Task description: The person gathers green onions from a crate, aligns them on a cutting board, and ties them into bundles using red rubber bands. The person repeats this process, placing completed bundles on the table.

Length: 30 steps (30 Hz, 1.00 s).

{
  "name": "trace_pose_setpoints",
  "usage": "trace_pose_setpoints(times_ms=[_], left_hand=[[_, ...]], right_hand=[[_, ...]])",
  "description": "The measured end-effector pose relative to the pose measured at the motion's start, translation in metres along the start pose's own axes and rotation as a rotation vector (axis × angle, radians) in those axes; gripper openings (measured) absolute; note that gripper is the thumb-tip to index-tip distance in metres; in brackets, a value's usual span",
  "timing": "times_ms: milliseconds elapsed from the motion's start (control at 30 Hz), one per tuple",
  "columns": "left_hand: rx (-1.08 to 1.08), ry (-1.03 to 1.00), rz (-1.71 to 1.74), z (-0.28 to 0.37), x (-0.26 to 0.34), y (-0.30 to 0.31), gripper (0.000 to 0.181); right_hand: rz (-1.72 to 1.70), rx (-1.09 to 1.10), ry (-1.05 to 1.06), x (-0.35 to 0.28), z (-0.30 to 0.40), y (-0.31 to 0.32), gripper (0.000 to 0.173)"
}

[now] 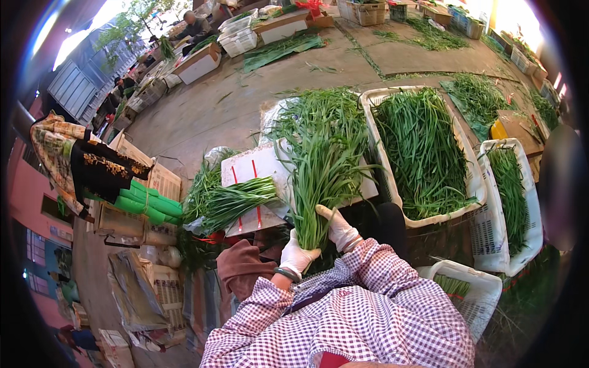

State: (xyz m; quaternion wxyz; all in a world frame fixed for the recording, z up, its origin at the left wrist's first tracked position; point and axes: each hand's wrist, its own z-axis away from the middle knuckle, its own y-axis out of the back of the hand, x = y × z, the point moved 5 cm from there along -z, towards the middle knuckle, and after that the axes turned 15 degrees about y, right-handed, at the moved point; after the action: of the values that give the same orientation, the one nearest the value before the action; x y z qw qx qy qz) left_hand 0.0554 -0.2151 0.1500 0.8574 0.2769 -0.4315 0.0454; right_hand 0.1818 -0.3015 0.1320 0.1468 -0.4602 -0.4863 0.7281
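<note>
My left hand (298, 255), in a white glove, grips the lower stems of a large bunch of long green leafy stalks, likely Chinese chives (320, 184). Beside the bunch's right side is my gloved right hand (339, 230), its fingers towards the stems; whether it grips any is unclear. The leaves fan out away from me over a white board (239, 168). To the left, a smaller bunch of stalks (244, 198) lies across red strips (258, 216) on the board. More loose greens (329, 103) are heaped beyond the held bunch.
A big white plastic crate (400, 207) of greens stands at the right, with a narrower filled crate (529, 184) beyond it. Green rolls (149, 202) and a hanging jacket (57, 152) are at the left. Greens lie on the floor farther off. Another person (197, 28) sits at the far left.
</note>
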Motion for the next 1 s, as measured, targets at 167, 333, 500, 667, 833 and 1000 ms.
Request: trace_pose_setpoints(times_ms=[167,333,500,667,833,1000], left_hand=[[0.126,0.068,-0.251,0.049,0.032,0.012,0.084],[0.157,-0.239,-0.047,0.064,0.030,0.012,0.107],[0.251,-0.253,-0.207,0.085,0.038,0.018,0.115],[0.027,-0.216,0.071,0.065,0.041,0.025,0.102],[-0.195,-0.356,0.684,0.041,0.046,0.012,0.103],[-0.212,-0.210,0.881,0.019,0.029,0.012,0.075]], right_hand=[[0.018,-0.024,0.025,0.010,0.013,0.001,0.033],[-0.031,-0.117,-0.033,0.006,0.028,-0.014,0.042],[-0.011,-0.254,-0.029,-0.001,0.036,-0.026,0.047],[0.029,-0.261,-0.016,0.001,0.044,-0.025,0.053],[0.292,-0.272,0.093,0.003,0.041,-0.025,0.051],[0.202,-0.059,-0.060,-0.007,0.047,-0.029,0.051]])
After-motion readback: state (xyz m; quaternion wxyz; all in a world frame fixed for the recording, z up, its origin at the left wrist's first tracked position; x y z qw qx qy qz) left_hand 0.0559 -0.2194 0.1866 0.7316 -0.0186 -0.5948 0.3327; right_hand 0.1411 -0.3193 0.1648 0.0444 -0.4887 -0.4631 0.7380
